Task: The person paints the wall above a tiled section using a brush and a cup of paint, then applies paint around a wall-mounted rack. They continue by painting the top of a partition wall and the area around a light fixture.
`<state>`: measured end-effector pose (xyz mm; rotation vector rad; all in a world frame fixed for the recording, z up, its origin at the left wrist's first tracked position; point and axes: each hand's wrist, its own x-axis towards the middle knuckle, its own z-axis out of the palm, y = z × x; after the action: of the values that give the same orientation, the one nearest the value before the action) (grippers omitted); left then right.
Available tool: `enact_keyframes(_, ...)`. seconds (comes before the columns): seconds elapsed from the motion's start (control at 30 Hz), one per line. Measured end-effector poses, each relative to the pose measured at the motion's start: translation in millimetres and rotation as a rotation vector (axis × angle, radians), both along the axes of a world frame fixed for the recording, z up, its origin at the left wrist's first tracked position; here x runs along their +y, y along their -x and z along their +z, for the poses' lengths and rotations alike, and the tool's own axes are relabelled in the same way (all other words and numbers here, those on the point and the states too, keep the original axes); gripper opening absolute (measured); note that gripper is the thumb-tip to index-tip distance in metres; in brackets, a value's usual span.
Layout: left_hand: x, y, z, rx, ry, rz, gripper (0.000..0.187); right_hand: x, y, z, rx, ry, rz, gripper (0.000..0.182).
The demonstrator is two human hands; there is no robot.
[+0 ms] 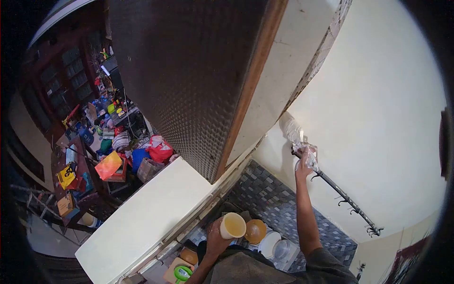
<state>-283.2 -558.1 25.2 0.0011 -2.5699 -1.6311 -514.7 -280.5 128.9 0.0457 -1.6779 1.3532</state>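
Note:
My left hand [217, 240] is wrapped round a pale cup [234, 226] with yellowish-cream contents, held in front of my body. My right hand [307, 158], smeared with white, is stretched up to the wall [373, 90]. Its fingers are closed round what looks like a paintbrush [293, 131], whose whitish head lies against the wall near the corner. The handle is mostly hidden by my fingers. Just beside that hand, a dark rail with hooks [341, 193] runs down the wall.
Below stand an orange-brown round container [256, 231] and a white bucket [270, 244] by grey mosaic tiles [279, 199]. A dark textured panel [189, 71] rises above a white ledge [151, 217] to my left. Beyond it lies a cluttered room with a red bag [160, 148] and a ladder [45, 208].

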Motion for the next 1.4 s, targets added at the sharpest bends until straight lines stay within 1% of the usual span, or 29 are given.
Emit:
enact_keyframes(0.03, 0, -1, 1, -0.006, 0.008, 0.001, 0.076, -1, -2, 0, 0.067, -0.138, 0.005, 0.016)
enact_keyframes(0.1, -1, -2, 7, 0.000, -0.002, -0.005, 0.075, 19, 7, -39, 0.033, -0.377, -0.076, 0.018)
enact_keyframes(0.17, -3, -3, 9, 0.013, 0.002, -0.010, 0.074, 21, 6, -45, -0.137, -0.230, 0.050, 0.021)
enact_keyframes(0.23, -4, -3, 7, 0.035, 0.017, -0.012, 0.073, 16, 4, -35, -0.061, -0.412, -0.092, 0.021)
enact_keyframes(0.3, -6, -2, 6, 0.039, -0.012, -0.010, 0.074, 6, -1, -16, -0.005, -0.194, 0.011, 0.021)
enact_keyframes(0.4, -6, -5, 4, 0.048, -0.001, 0.007, 0.075, 8, 11, 1, 0.031, -0.159, -0.125, 0.018)
enact_keyframes(0.43, -7, -5, 2, 0.054, 0.010, 0.015, 0.075, 7, 9, 6, 0.002, -0.112, -0.060, 0.015)
enact_keyframes(0.53, -6, -6, -4, -0.005, 0.001, 0.021, 0.077, -7, 2, 9, 0.029, -0.111, -0.069, 0.013)
enact_keyframes(0.57, -6, -6, -5, 0.006, 0.003, 0.018, 0.077, -3, 5, -5, 0.072, -0.086, -0.007, 0.012)
enact_keyframes(0.67, -9, -9, -9, 0.039, 0.035, 0.021, 0.078, 5, 12, -44, 0.065, -0.158, -0.053, 0.013)
enact_keyframes(0.7, -9, -10, -9, 0.053, 0.059, 0.026, 0.079, 4, 10, -50, -0.010, 0.003, 0.071, 0.015)
enact_keyframes(0.73, -9, -10, -9, 0.067, 0.085, 0.033, 0.079, 6, 14, -52, 0.042, -0.120, -0.011, 0.015)
enact_keyframes(0.8, -10, -9, -9, 0.019, 0.044, 0.049, 0.079, 12, 18, -50, 0.143, -0.364, -0.176, 0.015)
enact_keyframes(0.87, -10, -9, -9, -0.015, 0.005, 0.053, 0.078, 22, 25, -42, 0.124, -0.401, -0.191, 0.014)
enact_keyframes(0.93, -11, -8, -8, -0.030, -0.034, 0.047, 0.077, 9, 9, -7, -0.050, -0.102, -0.034, 0.020)
enact_keyframes(0.97, -10, -7, -7, -0.026, -0.045, 0.043, 0.076, 3, 8, -3, 0.011, -0.042, 0.001, 0.020)
enact_keyframes(1.07, -8, -5, -2, -0.011, -0.050, 0.037, 0.076, 3, 10, -19, 0.052, -0.153, -0.049, 0.021)
enact_keyframes(1.1, -7, -6, 0, -0.007, -0.032, 0.039, 0.076, 8, 12, -31, -0.019, -0.231, -0.108, 0.020)
enact_keyframes(1.17, -6, -6, 3, 0.002, -0.006, 0.035, 0.076, 7, 11, -49, 0.054, -0.369, -0.131, 0.016)
enact_keyframes(1.23, -7, -5, 7, 0.011, 0.009, 0.025, 0.076, -6, 6, -41, 0.052, -0.305, -0.074, 0.016)
enact_keyframes(1.33, -7, -5, -3, 0.003, -0.056, 0.036, 0.076, -1, 11, -27, -0.035, -0.127, -0.090, 0.017)
enact_keyframes(1.37, -6, -5, -6, -0.007, -0.054, 0.032, 0.076, 2, 11, -20, -0.031, -0.039, -0.020, 0.016)
enact_keyframes(1.4, -6, -4, -6, -0.016, -0.052, 0.026, 0.076, 5, 14, -13, 0.012, -0.147, -0.090, 0.015)
